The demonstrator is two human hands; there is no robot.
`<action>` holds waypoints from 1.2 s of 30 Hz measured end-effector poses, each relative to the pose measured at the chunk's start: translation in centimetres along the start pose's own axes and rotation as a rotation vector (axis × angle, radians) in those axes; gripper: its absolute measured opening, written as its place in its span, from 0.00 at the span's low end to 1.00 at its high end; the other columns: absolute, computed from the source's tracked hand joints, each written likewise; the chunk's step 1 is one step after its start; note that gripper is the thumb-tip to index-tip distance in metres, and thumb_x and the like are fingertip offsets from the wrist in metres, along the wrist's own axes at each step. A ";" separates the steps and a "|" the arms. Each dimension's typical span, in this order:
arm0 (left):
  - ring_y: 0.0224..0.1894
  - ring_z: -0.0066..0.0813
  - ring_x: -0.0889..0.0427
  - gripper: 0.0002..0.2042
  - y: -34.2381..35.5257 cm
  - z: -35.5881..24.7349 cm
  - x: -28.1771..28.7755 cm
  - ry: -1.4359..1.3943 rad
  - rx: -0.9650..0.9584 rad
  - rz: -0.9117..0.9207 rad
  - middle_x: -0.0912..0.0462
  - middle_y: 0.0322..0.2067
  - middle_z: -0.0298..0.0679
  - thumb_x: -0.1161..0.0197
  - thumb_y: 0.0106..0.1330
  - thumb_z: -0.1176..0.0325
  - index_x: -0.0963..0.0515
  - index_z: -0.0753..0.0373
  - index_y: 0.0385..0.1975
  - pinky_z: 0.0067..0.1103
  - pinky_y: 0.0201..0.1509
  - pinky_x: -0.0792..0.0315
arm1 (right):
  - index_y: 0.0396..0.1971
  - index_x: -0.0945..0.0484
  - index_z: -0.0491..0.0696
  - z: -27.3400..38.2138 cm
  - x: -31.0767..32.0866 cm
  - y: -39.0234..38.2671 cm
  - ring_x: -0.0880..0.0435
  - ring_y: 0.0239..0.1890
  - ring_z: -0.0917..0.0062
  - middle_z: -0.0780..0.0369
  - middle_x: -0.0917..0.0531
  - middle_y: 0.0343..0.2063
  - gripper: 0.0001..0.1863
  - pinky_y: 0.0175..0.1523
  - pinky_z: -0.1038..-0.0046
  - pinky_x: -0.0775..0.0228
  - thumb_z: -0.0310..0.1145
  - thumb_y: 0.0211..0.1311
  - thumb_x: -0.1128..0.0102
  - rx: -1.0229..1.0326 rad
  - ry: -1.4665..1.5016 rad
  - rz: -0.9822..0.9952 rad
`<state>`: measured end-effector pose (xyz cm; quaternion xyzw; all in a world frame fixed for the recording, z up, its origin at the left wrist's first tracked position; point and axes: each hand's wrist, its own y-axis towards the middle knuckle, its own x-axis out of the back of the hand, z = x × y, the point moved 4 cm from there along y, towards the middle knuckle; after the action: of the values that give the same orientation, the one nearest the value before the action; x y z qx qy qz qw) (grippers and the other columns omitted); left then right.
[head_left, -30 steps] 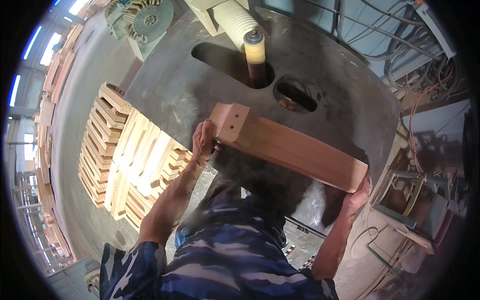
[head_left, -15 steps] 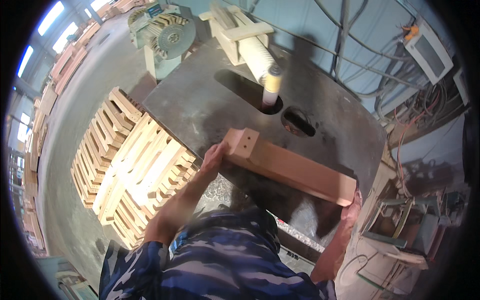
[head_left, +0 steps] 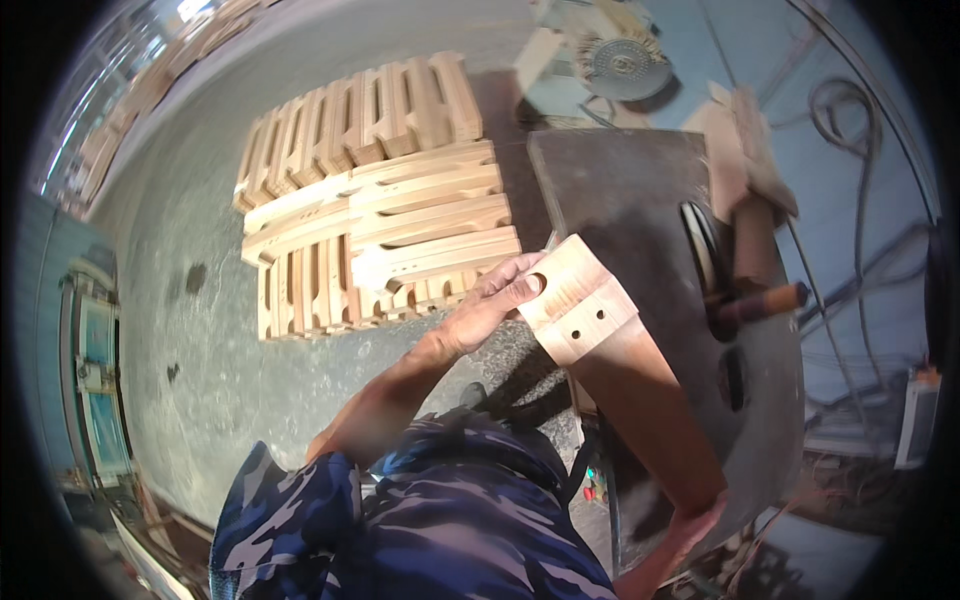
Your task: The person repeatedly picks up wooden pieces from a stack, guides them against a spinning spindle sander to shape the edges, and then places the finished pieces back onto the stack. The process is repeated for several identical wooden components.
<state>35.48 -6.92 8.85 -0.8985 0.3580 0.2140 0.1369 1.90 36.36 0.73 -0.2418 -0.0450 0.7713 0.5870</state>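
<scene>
A long wooden piece (head_left: 645,405) with a thicker end block is held between both my hands. Two dark holes show on that near-left end, which catches bright light. My left hand (head_left: 495,305) grips the end block, its thumb lying on the wood by a rounded notch. At the other end my right hand (head_left: 693,528) holds the piece from below, most of its fingers hidden. The piece is tilted over the edge of a dark metal machine table (head_left: 620,185). Beyond it, a spindle with a yellowish end (head_left: 765,303) stands up from the table slot.
Left of the table, a stack of similar wooden pieces (head_left: 380,215) sits on the concrete floor (head_left: 200,290). A round brush-like wheel machine (head_left: 625,68) stands at the back. Cables (head_left: 862,170) hang on the right wall. A dark oval opening (head_left: 734,380) is in the tabletop.
My view has turned left, toward the stack. Both hands still hold the wooden piece; its left end has swung away from the table, toward the stack.
</scene>
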 end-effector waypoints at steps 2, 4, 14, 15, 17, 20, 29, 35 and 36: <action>0.62 0.30 0.34 0.31 -2.7 0.7 0.7 -0.139 -0.058 -0.123 0.32 0.59 0.38 0.41 0.67 0.55 0.42 0.62 0.66 0.29 0.65 0.39 | 0.61 0.34 0.45 0.9 -3.2 1.3 0.32 0.62 0.63 0.56 0.30 0.60 0.33 0.64 0.60 0.42 0.57 0.67 0.57 -0.125 -0.077 0.099; 0.63 0.32 0.35 0.33 -4.4 -0.6 2.6 -0.240 -0.105 -0.204 0.32 0.60 0.39 0.40 0.66 0.53 0.43 0.61 0.66 0.31 0.65 0.39 | 0.61 0.34 0.46 0.5 -8.3 -0.1 0.33 0.62 0.64 0.57 0.31 0.60 0.35 0.64 0.59 0.41 0.59 0.67 0.57 -0.179 -0.099 0.151; 0.65 0.38 0.36 0.41 -15.2 -3.4 10.2 -0.422 -0.404 -0.679 0.37 0.64 0.44 0.46 0.63 0.37 0.44 0.63 0.66 0.36 0.67 0.40 | 0.60 0.35 0.47 -6.0 -23.4 0.0 0.29 0.58 0.65 0.57 0.28 0.56 0.32 0.62 0.61 0.37 0.57 0.68 0.56 -0.378 -0.212 0.560; 0.65 0.37 0.36 0.42 -19.7 -4.4 9.6 -0.421 -0.476 -0.838 0.38 0.65 0.43 0.47 0.62 0.36 0.44 0.63 0.66 0.37 0.68 0.40 | 0.60 0.35 0.46 -9.3 -27.3 -1.4 0.28 0.57 0.66 0.57 0.28 0.55 0.32 0.61 0.61 0.36 0.57 0.68 0.57 -0.507 -0.270 0.653; 0.69 0.38 0.43 0.44 -19.3 -6.0 8.2 -0.458 -0.563 -0.728 0.42 0.67 0.42 0.48 0.61 0.34 0.48 0.61 0.68 0.38 0.70 0.48 | 0.59 0.35 0.46 -10.2 -29.4 -1.3 0.28 0.56 0.66 0.57 0.28 0.54 0.32 0.59 0.62 0.35 0.58 0.68 0.58 -0.528 -0.250 0.719; 0.70 0.39 0.46 0.51 -19.9 -5.9 7.4 -0.357 -0.629 -0.583 0.44 0.67 0.43 0.39 0.52 0.34 0.50 0.61 0.69 0.40 0.71 0.50 | 0.56 0.33 0.44 -14.6 -32.1 0.0 0.26 0.54 0.66 0.57 0.26 0.53 0.33 0.57 0.63 0.33 0.59 0.68 0.60 -0.602 -0.208 0.845; 0.59 0.34 0.30 0.46 -23.9 -0.1 6.2 -0.211 -0.416 -0.845 0.29 0.56 0.42 0.22 0.47 0.58 0.43 0.66 0.63 0.31 0.63 0.35 | 0.48 0.27 0.49 -22.2 -35.9 -6.5 0.24 0.50 0.68 0.61 0.20 0.46 0.27 0.56 0.64 0.33 0.59 0.68 0.58 -0.930 -0.184 0.969; 0.58 0.36 0.28 0.37 -25.6 -2.3 9.2 -0.313 -0.546 -0.939 0.28 0.55 0.44 0.28 0.55 0.64 0.41 0.67 0.62 0.33 0.64 0.35 | 0.50 0.28 0.50 -22.3 -38.5 -10.5 0.24 0.51 0.69 0.62 0.20 0.45 0.27 0.57 0.65 0.33 0.58 0.69 0.58 -0.814 -0.321 0.991; 0.57 0.37 0.28 0.36 -26.0 -2.7 9.9 -0.334 -0.573 -0.939 0.27 0.54 0.44 0.29 0.54 0.65 0.40 0.67 0.61 0.33 0.64 0.35 | 0.51 0.28 0.50 -22.6 -38.7 -11.0 0.24 0.51 0.69 0.62 0.20 0.45 0.28 0.58 0.65 0.34 0.59 0.68 0.58 -0.749 -0.358 1.043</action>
<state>61.01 4.58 8.81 -0.9165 -0.1781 0.3575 0.0231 28.76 -0.97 -2.89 -0.2877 -0.2837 0.9148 -0.0034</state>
